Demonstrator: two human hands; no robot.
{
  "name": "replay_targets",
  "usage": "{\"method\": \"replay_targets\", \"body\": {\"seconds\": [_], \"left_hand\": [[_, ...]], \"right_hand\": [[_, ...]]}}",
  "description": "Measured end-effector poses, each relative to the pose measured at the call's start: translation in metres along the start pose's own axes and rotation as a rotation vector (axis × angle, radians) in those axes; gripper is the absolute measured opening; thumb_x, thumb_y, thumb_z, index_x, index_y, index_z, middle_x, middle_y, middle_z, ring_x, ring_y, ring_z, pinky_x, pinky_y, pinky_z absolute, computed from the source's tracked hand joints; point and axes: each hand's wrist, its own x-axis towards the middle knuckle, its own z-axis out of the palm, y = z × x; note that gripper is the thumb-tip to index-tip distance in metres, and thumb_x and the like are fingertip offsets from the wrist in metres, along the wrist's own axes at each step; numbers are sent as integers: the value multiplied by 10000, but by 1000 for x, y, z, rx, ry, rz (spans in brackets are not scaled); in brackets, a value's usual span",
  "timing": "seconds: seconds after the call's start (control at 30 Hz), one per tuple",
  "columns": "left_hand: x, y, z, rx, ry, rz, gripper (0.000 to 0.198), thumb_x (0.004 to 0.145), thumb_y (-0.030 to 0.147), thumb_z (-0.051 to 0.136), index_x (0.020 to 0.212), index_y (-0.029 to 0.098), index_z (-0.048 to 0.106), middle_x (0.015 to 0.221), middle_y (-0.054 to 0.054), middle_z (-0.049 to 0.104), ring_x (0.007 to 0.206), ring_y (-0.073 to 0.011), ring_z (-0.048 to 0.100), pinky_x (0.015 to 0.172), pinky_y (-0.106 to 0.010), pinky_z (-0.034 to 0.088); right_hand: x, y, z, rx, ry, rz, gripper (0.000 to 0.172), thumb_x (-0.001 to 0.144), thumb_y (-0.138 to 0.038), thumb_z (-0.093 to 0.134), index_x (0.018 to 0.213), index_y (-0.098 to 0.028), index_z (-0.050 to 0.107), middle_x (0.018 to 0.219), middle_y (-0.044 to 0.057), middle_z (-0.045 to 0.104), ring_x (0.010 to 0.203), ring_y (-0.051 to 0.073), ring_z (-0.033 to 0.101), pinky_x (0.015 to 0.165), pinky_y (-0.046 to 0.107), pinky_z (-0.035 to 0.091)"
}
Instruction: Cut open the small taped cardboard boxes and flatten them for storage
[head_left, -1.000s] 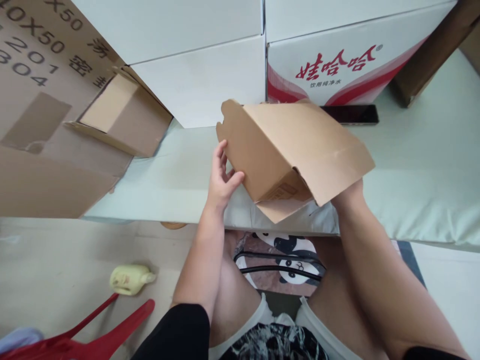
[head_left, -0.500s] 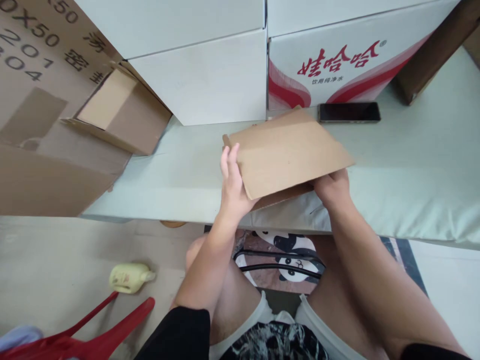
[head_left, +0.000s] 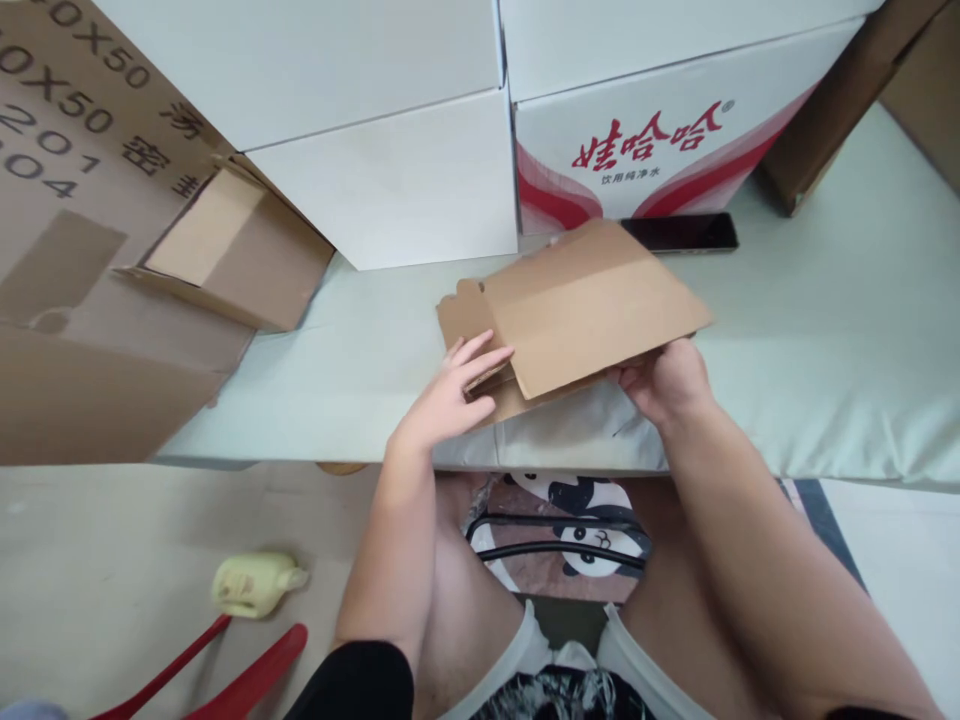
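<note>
A flat brown cardboard box blank (head_left: 585, 305) lies folded on the pale green table (head_left: 825, 340) in front of me. My left hand (head_left: 450, 395) rests on its near left corner, fingers stretched out and pressing a small flap. My right hand (head_left: 664, 380) grips the box's near right edge, fingers curled under it. A white plastic bag (head_left: 570, 440) lies beneath the box at the table's front edge.
A black phone (head_left: 679, 232) lies behind the box. White cartons (head_left: 390, 180), one with red print (head_left: 652, 150), stand at the back. Large brown cartons (head_left: 90, 300) fill the left. On the floor are a yellow bottle (head_left: 251, 585) and a red chair (head_left: 225, 680).
The cardboard box was held up and partly open; it has been lowered and flattened onto the table. My left hand moved from its side onto the near left flap.
</note>
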Motion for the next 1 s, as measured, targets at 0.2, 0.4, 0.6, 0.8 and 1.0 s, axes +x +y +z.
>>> {"method": "replay_targets", "body": {"seconds": [0.2,0.4,0.6,0.8,1.0], "left_hand": [[10,-13,14,56,99,24,784,711,49,526,1459,271,609,1640,-56,460,1561,-329,368,1317,-586,237],[13,-27,16,104,41,68,779,772,36,438,1508,256,560,1681,-48,394,1612,-285,259,1341,-558,128],[5,-27,8,268,-187,-168,858,775,26,470,1556,382,478,1738,-6,226,1628,-394,74,1263,-728,128],[5,-8,25,420,-275,-294,891,784,522,760,1592,369,414,1757,-78,102,1599,-493,-76,1182,-823,14],[9,-11,41,256,-7,-333,596,923,564,613,1491,396,546,1752,-51,221,1627,-446,1,1226,-774,-2]], "right_hand": [[1,-12,-8,40,-19,68,434,804,-557,560,1112,-266,656,1094,111,763,1076,345,730,874,553,624],[-1,-27,-22,144,-27,41,607,813,-724,382,1129,-286,658,1207,112,729,1136,356,697,839,519,606],[4,-24,-38,-132,146,148,388,692,-568,758,918,-270,653,937,73,759,904,329,728,660,441,596],[3,-8,-38,-373,81,31,359,699,-396,796,1006,-233,705,984,79,787,902,313,736,824,522,610],[2,-13,-36,-398,90,-46,365,731,-417,784,1035,-244,682,1081,96,773,1066,356,727,982,595,569]]}}
